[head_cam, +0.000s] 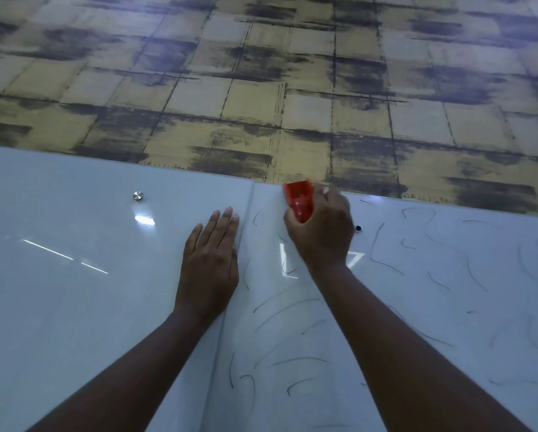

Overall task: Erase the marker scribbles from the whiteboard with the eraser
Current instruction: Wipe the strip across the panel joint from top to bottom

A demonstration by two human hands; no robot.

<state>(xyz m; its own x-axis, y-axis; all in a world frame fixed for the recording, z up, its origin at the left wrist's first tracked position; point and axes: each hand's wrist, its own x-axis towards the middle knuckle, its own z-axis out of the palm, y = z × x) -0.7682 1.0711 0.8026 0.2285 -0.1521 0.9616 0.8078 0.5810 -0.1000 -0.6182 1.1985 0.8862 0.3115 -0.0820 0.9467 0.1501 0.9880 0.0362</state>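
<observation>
A glossy white whiteboard (448,322) fills the lower half of the view. Thin black marker scribbles (286,310) cover its right panel. My right hand (322,232) grips a red eraser (299,201) against the board near its top edge, just right of the seam between the panels. Motion blur smears the eraser and my fingers. My left hand (210,263) lies flat on the left panel with fingers straight, its edge along the seam.
A round metal mounting stud (138,195) sits on the left panel, and a dark one (358,228) shows beside my right hand. Above the board runs a wall (261,88) with a yellow and dark checked pattern.
</observation>
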